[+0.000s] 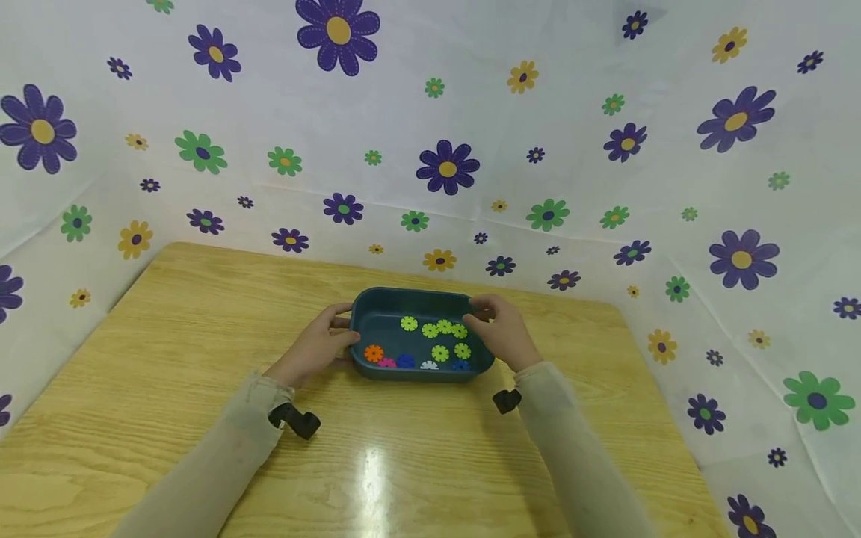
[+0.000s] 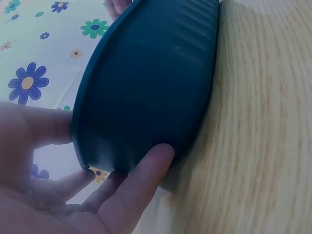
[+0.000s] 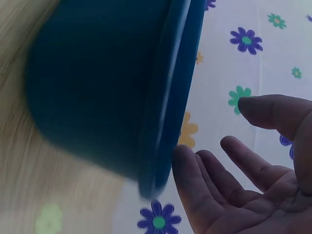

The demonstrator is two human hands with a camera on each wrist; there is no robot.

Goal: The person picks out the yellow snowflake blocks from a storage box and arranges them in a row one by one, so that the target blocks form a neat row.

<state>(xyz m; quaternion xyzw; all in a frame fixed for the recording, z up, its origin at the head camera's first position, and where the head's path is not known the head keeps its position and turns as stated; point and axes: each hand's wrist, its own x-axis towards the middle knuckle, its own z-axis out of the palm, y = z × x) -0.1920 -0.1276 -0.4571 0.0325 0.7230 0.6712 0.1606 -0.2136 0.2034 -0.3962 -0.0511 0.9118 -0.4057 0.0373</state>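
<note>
A dark teal plastic tub (image 1: 410,375) stands on the wooden table. Several yellow-green snowflake-shaped discs (image 1: 440,353) lie in it. Along its near side are an orange disc (image 1: 373,353), a pink disc (image 1: 386,363), blue discs (image 1: 405,362) and a white disc (image 1: 429,365). My left hand (image 1: 316,345) holds the tub's left end, thumb at the rim and fingers spread against the outer wall. At the right end, my right hand (image 1: 503,329) has loosely bent fingers; in the right wrist view a fingertip meets or nearly meets the rim, while the thumb stands apart.
The wooden table (image 1: 202,359) reaches back to a white flower-printed sheet (image 1: 390,119) that hangs behind it and along both sides. Each wrist carries a black strap mount, one on the left (image 1: 296,420) and one on the right (image 1: 507,401).
</note>
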